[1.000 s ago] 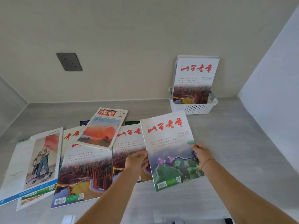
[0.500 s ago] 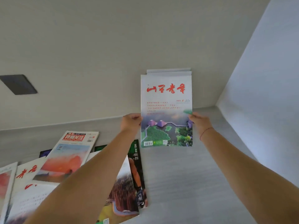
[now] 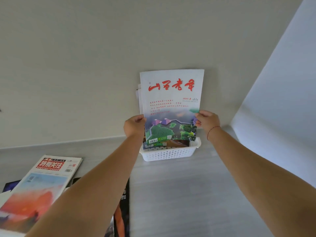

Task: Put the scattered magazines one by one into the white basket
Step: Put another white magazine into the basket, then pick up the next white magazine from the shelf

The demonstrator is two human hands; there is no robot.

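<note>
I hold a white magazine with red title characters and a green landscape (image 3: 171, 103) upright by its two side edges. My left hand (image 3: 135, 125) grips its left edge and my right hand (image 3: 207, 121) pinches its right edge. Its bottom edge hangs just above the white perforated basket (image 3: 168, 153), which stands against the back wall. Other magazines stand in the basket behind it, mostly hidden; only their lower and left edges show (image 3: 138, 98).
On the grey tabletop at the lower left lies a magazine with a red banner and an orange picture (image 3: 39, 189). A dark magazine (image 3: 122, 207) lies partly under my left forearm. A white side wall rises on the right.
Both hands lifted the magazine off the pile, raised it upright and carried it to the back wall. It now hangs over the basket, in front of the ones standing there.
</note>
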